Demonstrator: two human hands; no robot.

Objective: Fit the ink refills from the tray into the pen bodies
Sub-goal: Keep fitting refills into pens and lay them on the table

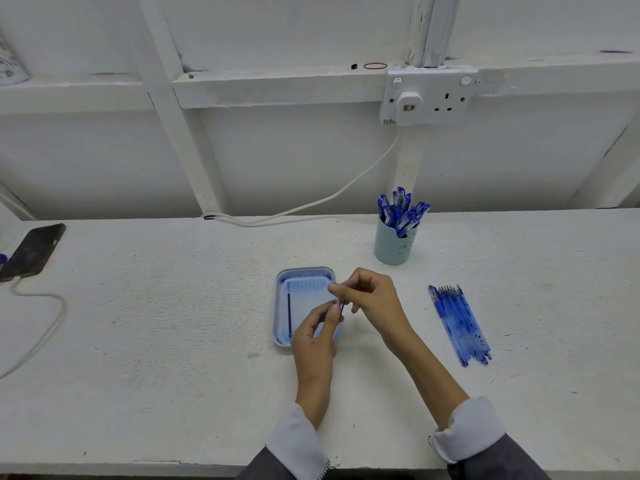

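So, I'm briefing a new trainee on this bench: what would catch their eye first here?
First, the left hand and right hand meeting at the centre, both pinching a blue pen just over the pale blue tray, where one dark refill lies along the left side. Next, the blue clusters to the right: a cup crammed with pens near the wall, and a row of blue pens lying on the table.
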